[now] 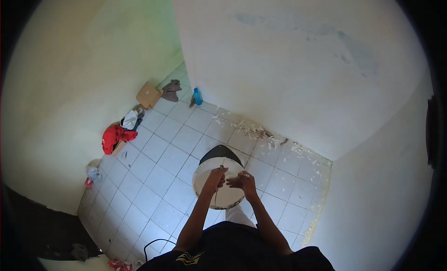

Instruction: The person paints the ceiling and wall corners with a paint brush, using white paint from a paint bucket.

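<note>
Below my hands is a round, off-white, bucket-like container point(231, 196), with a black section on its far side and dark stains along its near rim. A thin line runs across it, passing by my left hand. My left hand point(215, 179) is closed over the container, and a small metallic tip shows at its top; the rest of what it grips is hidden. Close on its right, my right hand point(243, 180) has its fingers stretched towards the left hand. A small pale spot shows on the right hand, too small to name.
White flakes point(260, 131) litter the tiled floor point(163, 178) along the far wall. A blue bottle point(198, 97), grey cloth point(171, 90), cardboard box point(149, 95) and red cloth point(114, 138) lie along the walls. A black cable point(156, 240) curves at my left side.
</note>
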Tool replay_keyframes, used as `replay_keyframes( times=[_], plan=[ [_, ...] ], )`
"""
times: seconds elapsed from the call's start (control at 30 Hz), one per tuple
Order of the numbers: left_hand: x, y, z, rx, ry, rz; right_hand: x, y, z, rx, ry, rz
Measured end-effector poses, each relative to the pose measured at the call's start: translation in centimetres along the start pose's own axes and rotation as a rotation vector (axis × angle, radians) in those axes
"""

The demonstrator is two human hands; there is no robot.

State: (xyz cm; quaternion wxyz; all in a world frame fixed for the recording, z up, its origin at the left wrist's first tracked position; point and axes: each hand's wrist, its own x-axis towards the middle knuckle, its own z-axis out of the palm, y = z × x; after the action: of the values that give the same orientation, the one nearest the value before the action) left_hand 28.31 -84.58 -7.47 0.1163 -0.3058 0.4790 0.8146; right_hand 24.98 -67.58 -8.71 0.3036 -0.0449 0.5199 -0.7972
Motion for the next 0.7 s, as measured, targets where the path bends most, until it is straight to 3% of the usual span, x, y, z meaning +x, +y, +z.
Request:
replay_keyframes(
  times=[0.3,0.7],
  plan=[
    [9.5,7.0,-1.3,-0.188,0.212,0.009,15.4,-4.4,-1.8,-0.069,-0.222,0.129],
    [18.3,15.3,-0.4,-0.11,0.236,-0.012,23.6,-8.0,-4.9,-0.011,-0.08,0.07]
  ],
)
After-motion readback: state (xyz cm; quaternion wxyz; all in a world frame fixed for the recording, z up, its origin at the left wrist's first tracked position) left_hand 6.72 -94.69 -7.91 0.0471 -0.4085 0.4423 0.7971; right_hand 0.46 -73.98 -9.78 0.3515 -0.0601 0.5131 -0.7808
